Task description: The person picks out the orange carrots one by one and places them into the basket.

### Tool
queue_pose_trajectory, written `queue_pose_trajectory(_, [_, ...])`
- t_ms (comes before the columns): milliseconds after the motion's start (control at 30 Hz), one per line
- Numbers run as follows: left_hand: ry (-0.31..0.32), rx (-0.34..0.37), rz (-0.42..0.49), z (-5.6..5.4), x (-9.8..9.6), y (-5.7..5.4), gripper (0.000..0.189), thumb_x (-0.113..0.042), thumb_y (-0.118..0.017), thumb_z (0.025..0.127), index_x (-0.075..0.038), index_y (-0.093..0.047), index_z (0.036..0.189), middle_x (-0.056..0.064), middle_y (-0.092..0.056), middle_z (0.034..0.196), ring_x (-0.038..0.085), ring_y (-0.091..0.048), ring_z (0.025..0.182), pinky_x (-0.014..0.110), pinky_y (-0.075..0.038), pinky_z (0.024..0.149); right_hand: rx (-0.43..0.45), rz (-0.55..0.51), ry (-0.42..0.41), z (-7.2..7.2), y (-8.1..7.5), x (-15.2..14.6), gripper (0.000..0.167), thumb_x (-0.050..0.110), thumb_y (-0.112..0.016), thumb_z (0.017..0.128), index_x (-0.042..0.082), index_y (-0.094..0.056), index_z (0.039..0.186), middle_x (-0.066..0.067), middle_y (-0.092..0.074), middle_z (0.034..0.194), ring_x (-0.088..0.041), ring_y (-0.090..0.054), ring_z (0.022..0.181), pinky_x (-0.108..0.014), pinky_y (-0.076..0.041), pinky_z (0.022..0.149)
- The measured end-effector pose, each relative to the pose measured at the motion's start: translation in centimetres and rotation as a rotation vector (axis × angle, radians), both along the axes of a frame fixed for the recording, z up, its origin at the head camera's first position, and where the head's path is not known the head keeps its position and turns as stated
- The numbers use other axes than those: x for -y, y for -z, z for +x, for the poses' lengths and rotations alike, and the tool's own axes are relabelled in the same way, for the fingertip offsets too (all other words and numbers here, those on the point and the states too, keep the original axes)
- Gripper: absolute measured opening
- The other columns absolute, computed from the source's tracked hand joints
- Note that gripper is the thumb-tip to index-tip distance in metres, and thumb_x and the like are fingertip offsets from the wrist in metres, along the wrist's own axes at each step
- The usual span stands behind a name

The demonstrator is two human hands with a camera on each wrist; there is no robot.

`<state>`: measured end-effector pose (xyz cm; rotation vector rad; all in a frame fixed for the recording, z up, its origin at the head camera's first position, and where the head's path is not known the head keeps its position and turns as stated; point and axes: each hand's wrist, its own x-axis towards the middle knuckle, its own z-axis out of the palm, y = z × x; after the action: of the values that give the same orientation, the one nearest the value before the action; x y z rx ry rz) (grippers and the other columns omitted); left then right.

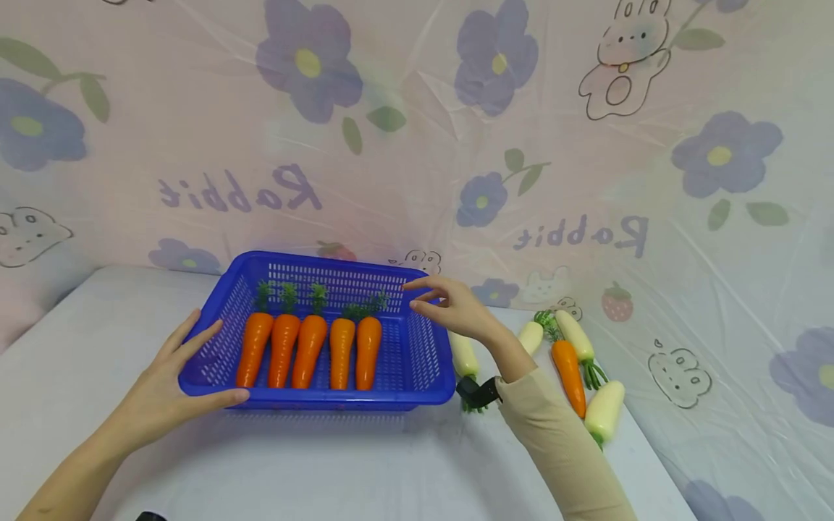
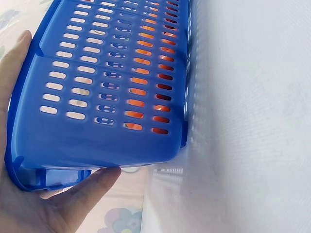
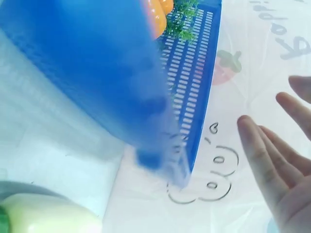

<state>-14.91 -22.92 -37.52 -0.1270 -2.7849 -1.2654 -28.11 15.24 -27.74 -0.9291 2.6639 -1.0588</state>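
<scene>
A blue perforated plastic basket (image 1: 313,395) has several orange carrots (image 1: 311,349) with green tops lying side by side in it. My left hand (image 1: 171,376) rests at its front left corner, fingers spread along the left rim and thumb at the front rim. In the left wrist view the thumb (image 2: 95,191) lies along the basket's outer wall, with orange showing through the slots. My right hand (image 1: 456,307) hovers by the back right corner, holding nothing. In the right wrist view its loosely bent fingers (image 3: 262,155) are apart from the basket (image 3: 194,131).
Right of the basket on the white table (image 1: 313,477) lie several white radishes (image 1: 606,409) and one carrot (image 1: 569,376). A radish (image 1: 464,354) lies close beside the basket, partly behind the right wrist. A printed curtain (image 1: 404,145) hangs behind the table.
</scene>
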Motion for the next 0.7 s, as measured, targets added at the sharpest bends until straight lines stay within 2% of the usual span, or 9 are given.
queue_pose_trajectory(200, [0.003,-0.003,0.004,-0.1,0.1,0.0,0.104,-0.041,-0.078,0.077,-0.021,-0.014,0.155,0.007,0.015,0.161,0.06,-0.001,0.138,0.086,-0.018,0.087,-0.042,-0.079,0.051,0.3,0.7,-1.8,0.033,0.017,-0.06,0.095,0.006,-0.061,0.126,-0.014,-0.054,0.135,-0.033,-0.06,0.116,-0.041,-0.056,0.089])
queue_pose_trajectory(367, [0.006,0.006,0.001,0.0,0.1,0.0,0.104,-0.041,-0.078,0.077,-0.021,-0.013,0.155,0.007,0.016,0.161,0.06,0.0,0.138,0.086,-0.018,0.087,-0.056,-0.116,0.122,0.6,1.4,-3.1,0.035,0.017,-0.059,0.096,0.005,-0.058,0.129,-0.013,-0.054,0.134,-0.032,-0.061,0.115,-0.042,-0.057,0.086])
queue_pose_trajectory(700, [0.008,0.019,-0.006,-0.2,0.1,0.2,0.103,-0.041,-0.077,0.078,-0.02,-0.012,0.156,0.008,0.018,0.161,0.061,0.002,0.137,0.086,-0.018,0.086,-0.101,-0.15,0.198,0.9,2.5,-5.5,0.035,0.014,-0.06,0.095,0.005,-0.057,0.129,-0.012,-0.059,0.13,-0.029,-0.065,0.106,-0.027,-0.058,0.077])
